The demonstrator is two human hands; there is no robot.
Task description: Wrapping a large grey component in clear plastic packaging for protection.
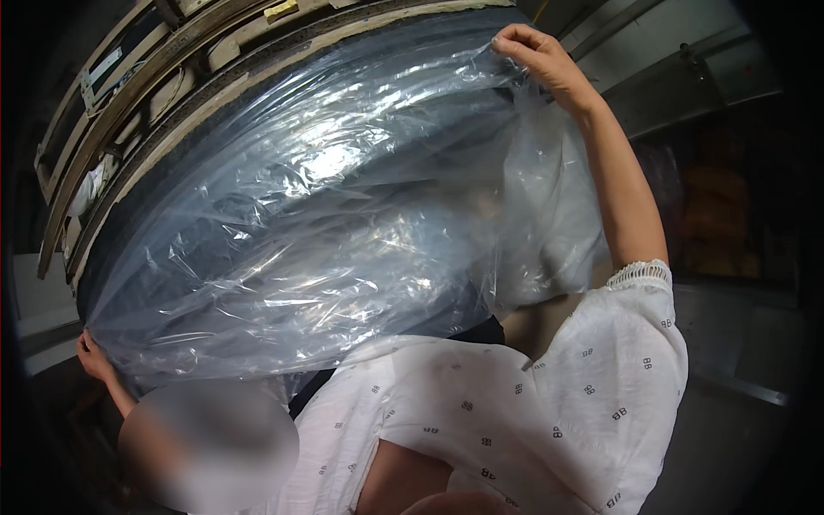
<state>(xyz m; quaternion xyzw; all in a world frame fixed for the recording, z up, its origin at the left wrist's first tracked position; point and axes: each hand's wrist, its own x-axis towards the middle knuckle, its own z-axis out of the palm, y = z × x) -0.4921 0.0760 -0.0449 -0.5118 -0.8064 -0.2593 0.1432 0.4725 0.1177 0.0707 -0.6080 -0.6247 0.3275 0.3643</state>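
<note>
A large sheet of clear plastic film (343, 232) is stretched between my hands, wrinkled and shiny. My right hand (534, 58), arm reaching far out, pinches the film's edge at the far right. At the left end, my left hand (94, 356) is closed on the near left corner of the film. Beneath the film lies a dark surface (107, 249), visible along its left border. Loose film (549, 215) hangs down below my right hand in folds.
Beyond the dark surface run long wooden rails (129, 129) of a frame, with a yellow piece (281, 10) on top. Grey metal panels (678, 77) stand at the far right. Orange-brown items (721, 215) sit in shadow on the right. A blurred patch hides part of the lower left.
</note>
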